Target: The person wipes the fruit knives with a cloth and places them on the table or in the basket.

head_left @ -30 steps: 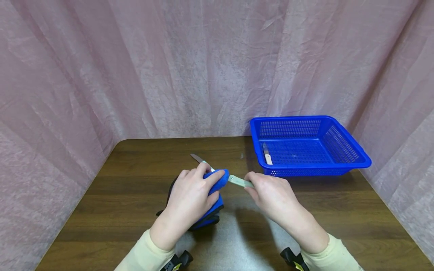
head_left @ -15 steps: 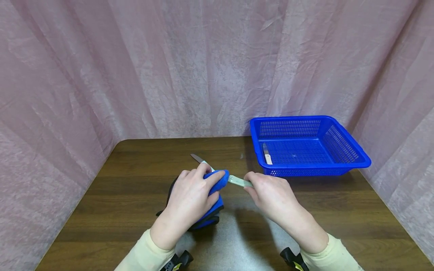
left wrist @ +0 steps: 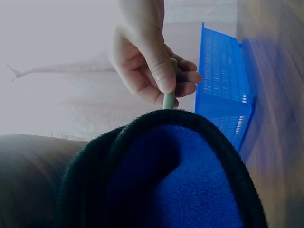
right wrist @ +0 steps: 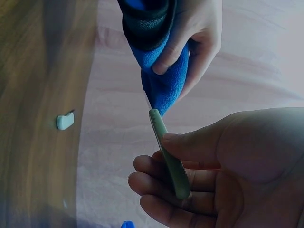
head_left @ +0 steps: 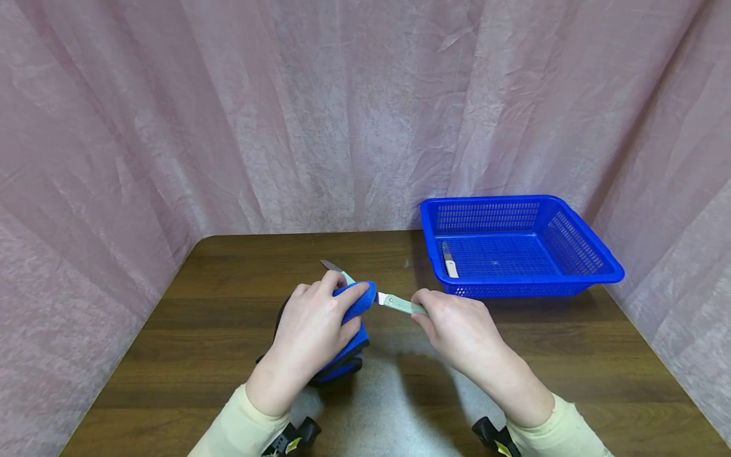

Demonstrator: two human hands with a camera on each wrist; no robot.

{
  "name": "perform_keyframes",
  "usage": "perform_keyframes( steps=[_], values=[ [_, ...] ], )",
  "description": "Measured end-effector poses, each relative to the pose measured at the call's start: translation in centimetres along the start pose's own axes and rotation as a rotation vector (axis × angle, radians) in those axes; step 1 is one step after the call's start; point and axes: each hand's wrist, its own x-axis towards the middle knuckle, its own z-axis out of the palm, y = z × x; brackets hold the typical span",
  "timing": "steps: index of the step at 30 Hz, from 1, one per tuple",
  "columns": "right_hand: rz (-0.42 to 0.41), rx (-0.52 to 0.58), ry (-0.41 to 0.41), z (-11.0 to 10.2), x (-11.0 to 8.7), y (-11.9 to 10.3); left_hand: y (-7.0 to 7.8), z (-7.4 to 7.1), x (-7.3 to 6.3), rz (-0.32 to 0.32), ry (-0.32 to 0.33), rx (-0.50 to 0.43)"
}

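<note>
My left hand [head_left: 313,320] grips a folded blue cloth [head_left: 358,303] with black edging, which wraps the blade of a folding-style knife. The knife's pale green handle [head_left: 401,304] is pinched between the thumb and fingers of my right hand [head_left: 464,324]. A short strip of bare blade [head_left: 381,298] shows between cloth and handle; the rest is hidden in the cloth. In the right wrist view, the green handle [right wrist: 170,156] lies across my curled fingers, thumb on top. Just beyond my left hand, a second knife [head_left: 332,266] lies on the table, its handle partly covered.
A blue perforated basket [head_left: 531,280] stands at the back right of the wooden table [head_left: 240,266]. Inside it, along the left wall, lies a knife with a white handle [head_left: 451,268]. Pink curtains [head_left: 342,114] hang behind and at both sides.
My left hand and the cloth have slid a little left, away from the handle, baring a strip of blade. The right hand has stayed put, still holding the knife.
</note>
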Motion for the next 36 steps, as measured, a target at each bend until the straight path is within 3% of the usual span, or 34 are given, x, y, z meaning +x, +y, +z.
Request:
perform_keyframes(
  steps=[13, 24, 36],
  values=[
    [0.003, 0.000, 0.002, -0.1, 0.0, 0.0, -0.8, -0.1, 0.1, -0.028, 0.015, -0.031],
    [0.009, 0.005, 0.001, -0.4, 0.0, -0.1, -1.3, -0.5, 0.2, -0.077, -0.036, -0.051],
    [0.009, 0.003, 0.005, -0.6, -0.1, -0.1, -1.8, -0.8, 0.1, -0.099, -0.028, -0.056]
  ],
)
